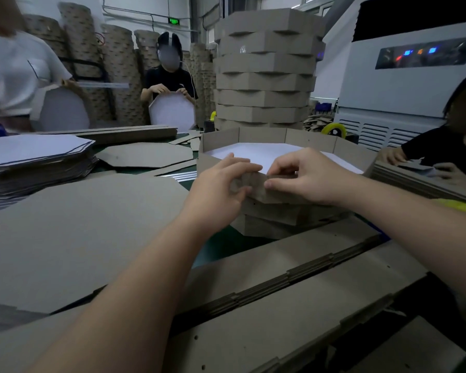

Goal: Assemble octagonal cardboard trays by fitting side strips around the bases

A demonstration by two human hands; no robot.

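Observation:
An octagonal cardboard tray [261, 137] with a white base [264, 152] sits on top of a short stack of finished trays [277, 219] in front of me. A brown side strip [256, 185] runs around the base. My left hand [221, 187] and my right hand [304, 176] both pinch the strip's near wall, fingers over its top edge and close together. The strip's ends lie hidden under my fingers.
A tall stack of trays [267, 68] stands behind. Flat octagonal bases [33, 157] are piled at left, and a large grey board [73, 232] lies beside them. Long side strips [280, 305] lie near me. Other people [170, 76] work across the table. A white machine [404, 84] stands at right.

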